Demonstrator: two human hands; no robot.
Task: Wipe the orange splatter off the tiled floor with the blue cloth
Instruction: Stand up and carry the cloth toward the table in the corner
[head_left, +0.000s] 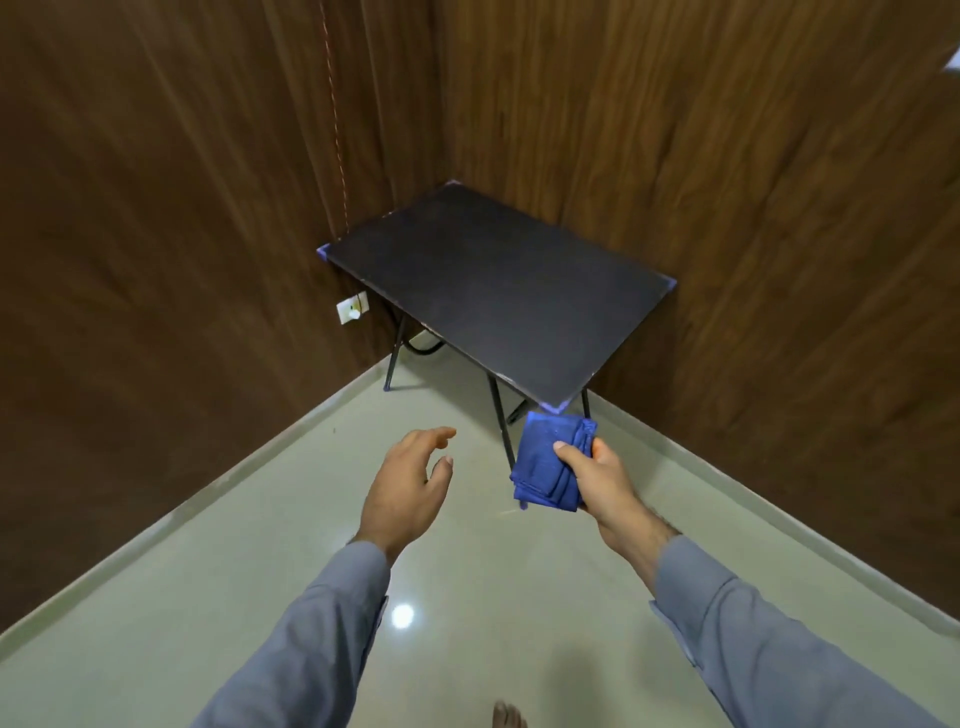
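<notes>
My right hand (597, 480) grips a folded blue cloth (545, 462) between thumb and fingers, held in the air in front of the table's near corner. My left hand (410, 483) hovers beside it to the left, fingers relaxed and spread, holding nothing. Below both hands lies the pale glossy tiled floor (467, 571). A faint orange streak (506, 514) shows on the floor just under the cloth; no larger splatter is visible.
A black folding table (493, 286) on thin metal legs stands in the corner between two dark wood-panelled walls. A white wall socket (353, 309) sits low on the left wall. My bare foot (509, 716) shows at the bottom edge.
</notes>
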